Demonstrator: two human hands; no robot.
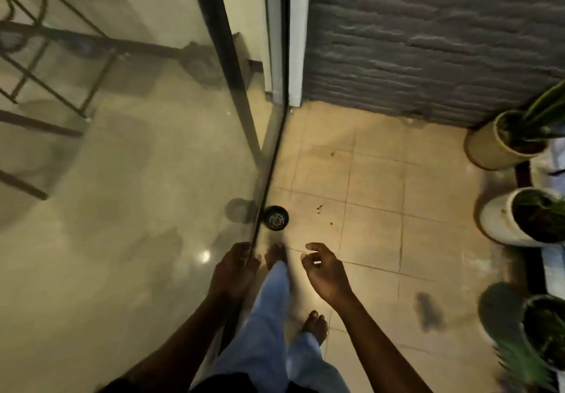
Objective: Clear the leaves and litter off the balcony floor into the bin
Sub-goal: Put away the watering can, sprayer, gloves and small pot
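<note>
Head view, progress: unfinished by my read. Brown leaf bits (319,208) lie loose on the floor tiles (376,184); bin not in view.
Left hand (235,267): fingers wrap the glass door (269,160) edge.
Right hand (324,270): loosely curled, can't tell if it holds anything.
Materials: glossy beige tiles, rough grey brick wall (428,41), round smooth planters (501,218).

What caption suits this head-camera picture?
Left hand holds the glass door, right hand loosely curled, leaf bits on the tiles.
</note>
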